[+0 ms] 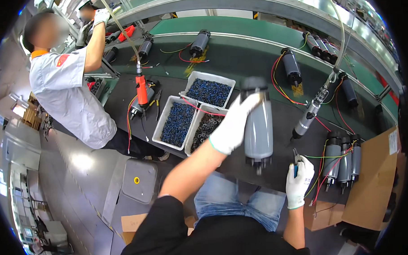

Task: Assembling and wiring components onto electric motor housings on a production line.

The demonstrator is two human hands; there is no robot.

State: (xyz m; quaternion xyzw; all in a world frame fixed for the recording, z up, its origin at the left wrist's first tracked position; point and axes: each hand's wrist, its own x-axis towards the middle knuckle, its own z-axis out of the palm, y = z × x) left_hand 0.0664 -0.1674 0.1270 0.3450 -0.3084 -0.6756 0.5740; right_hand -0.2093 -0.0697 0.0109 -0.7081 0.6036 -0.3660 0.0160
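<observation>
My left hand [233,124], in a white glove, is closed around the upper side of a grey cylindrical motor [259,132]. The motor hangs upright above the dark workbench [232,164], its black end cap blurred at the top and a shaft pointing down. In its white glove, my right hand [300,182] grips small pliers [296,162] with blue on the handle, jaws pointing away from me. Just beyond that hand hangs a silver power screwdriver [306,117]. To its right, several grey motors [333,161] with red, yellow and green wires stand together.
Grey bins, one left [158,128] and one behind [232,85], hold small blue-black parts; a third has dark rings. A red power screwdriver [141,91] hangs further left. More motors lie along the far belt [237,50]. A co-worker [72,82] stands left; a cardboard box [372,180] is right.
</observation>
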